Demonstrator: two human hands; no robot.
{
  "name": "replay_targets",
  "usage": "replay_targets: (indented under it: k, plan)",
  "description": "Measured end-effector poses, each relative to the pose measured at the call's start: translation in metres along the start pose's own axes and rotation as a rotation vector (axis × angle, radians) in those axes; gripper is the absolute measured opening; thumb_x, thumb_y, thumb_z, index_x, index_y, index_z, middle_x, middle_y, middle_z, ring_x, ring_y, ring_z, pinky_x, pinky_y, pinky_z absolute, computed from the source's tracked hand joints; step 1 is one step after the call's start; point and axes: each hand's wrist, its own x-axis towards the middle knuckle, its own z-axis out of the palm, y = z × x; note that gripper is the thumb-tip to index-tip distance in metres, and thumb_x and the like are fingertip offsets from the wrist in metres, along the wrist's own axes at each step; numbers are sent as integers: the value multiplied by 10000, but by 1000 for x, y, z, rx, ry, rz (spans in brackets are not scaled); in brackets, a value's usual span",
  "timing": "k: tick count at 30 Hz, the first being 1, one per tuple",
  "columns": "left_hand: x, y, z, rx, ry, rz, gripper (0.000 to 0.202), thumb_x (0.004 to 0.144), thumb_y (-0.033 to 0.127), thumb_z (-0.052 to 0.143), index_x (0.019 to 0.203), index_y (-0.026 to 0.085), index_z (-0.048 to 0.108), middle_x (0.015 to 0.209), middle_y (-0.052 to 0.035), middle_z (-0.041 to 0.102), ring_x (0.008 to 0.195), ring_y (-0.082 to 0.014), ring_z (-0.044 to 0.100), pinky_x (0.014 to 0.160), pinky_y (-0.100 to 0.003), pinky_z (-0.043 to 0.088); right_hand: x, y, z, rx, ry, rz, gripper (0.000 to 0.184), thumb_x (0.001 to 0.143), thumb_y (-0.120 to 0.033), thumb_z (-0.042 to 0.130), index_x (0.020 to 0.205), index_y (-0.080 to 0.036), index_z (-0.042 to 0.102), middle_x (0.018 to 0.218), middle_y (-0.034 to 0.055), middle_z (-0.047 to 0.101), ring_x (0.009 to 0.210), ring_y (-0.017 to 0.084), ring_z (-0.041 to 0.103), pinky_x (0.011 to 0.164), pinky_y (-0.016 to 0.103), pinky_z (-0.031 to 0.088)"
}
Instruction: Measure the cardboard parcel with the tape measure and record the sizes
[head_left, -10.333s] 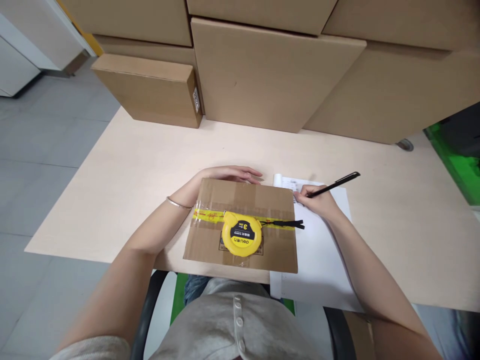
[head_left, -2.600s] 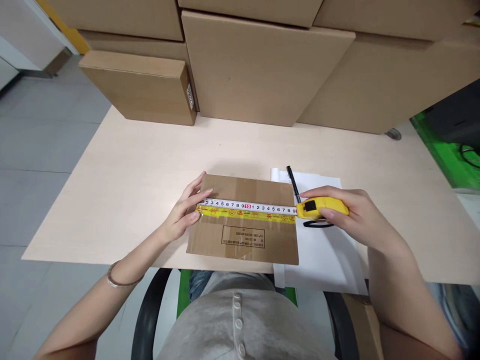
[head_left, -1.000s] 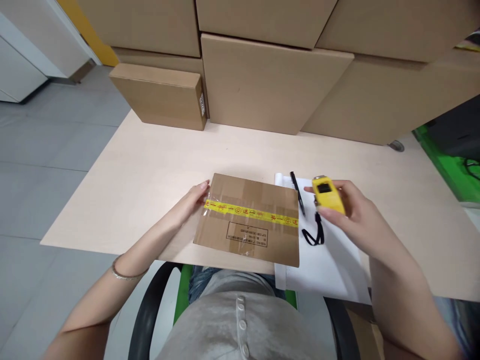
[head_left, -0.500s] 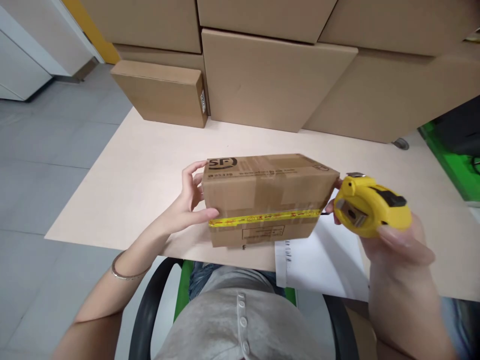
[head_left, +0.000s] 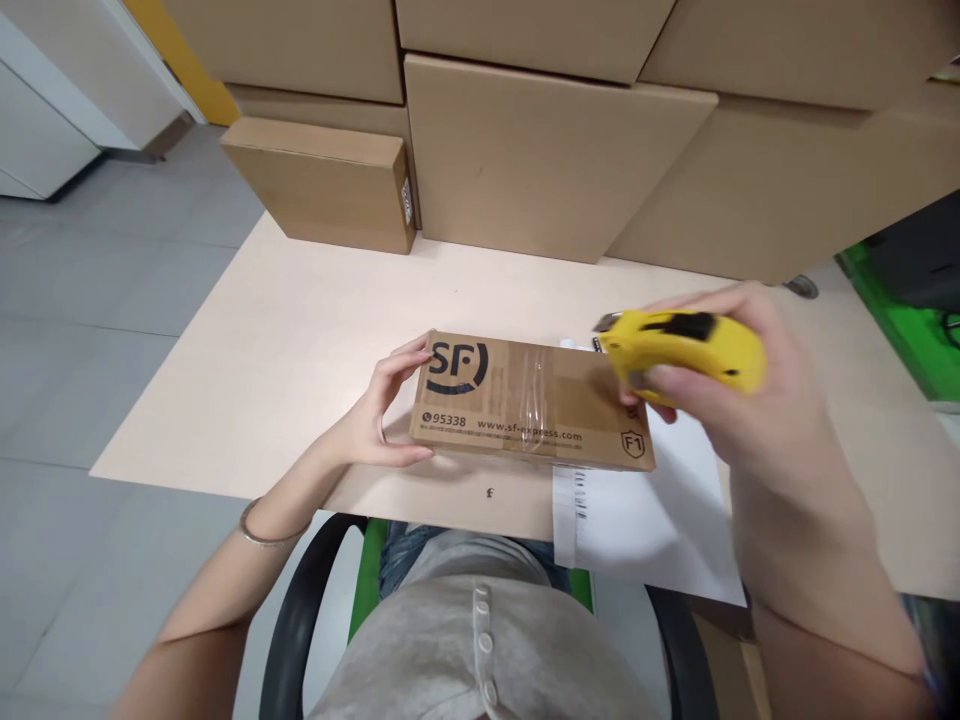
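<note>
Brown cardboard box [head_left: 525,400] sits on the pale wood table [head_left: 300,330] near the front edge, printed SF face up toward the camera. Right end overlaps a white paper sheet [head_left: 645,520]. Can't tell if it's fully seated or tipped on an edge.

Left hand [head_left: 379,415]: pinching the box's left end, thumb along the lower near edge, fingers curled at the upper corner.

Right hand [head_left: 739,410]: wrapped tight around the yellow tape measure [head_left: 686,345], raised over the box's right end, apart from it. Motion-blurred. No blade visibly out.

Behind: stacked cartons [head_left: 547,150] along the back of the table, one small flat carton [head_left: 322,180] at back left, well apart from the hands.

Handling notes, my read:
- Seat the box square on the table before tape touches it; a rocking box skews any reading.
- Left hand is well placed to trap the hook at that left corner; thumb clear of the edge line.
- Bring the case down level with the printed face, blade parallel to the long edge, not diagonal.
- Paper under the right end looks slippery: press down, don't push sideways.
- Clear packing tape [head_left: 536,385] across the face is glossy; blade may skate there.
</note>
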Motion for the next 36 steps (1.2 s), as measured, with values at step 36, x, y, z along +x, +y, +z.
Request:
replay_targets:
  k: [36]
  plan:
    - [7,-12,-1,178,34,214,937,777,595,840,1599,428,421,1666,-106,379,1515,-413,415,1173,-628,477,-17,38,-79,-477,-273,-111,213,868,-310,753,1041,-350,636,1020,19,710,814,229,682,640,370,529]
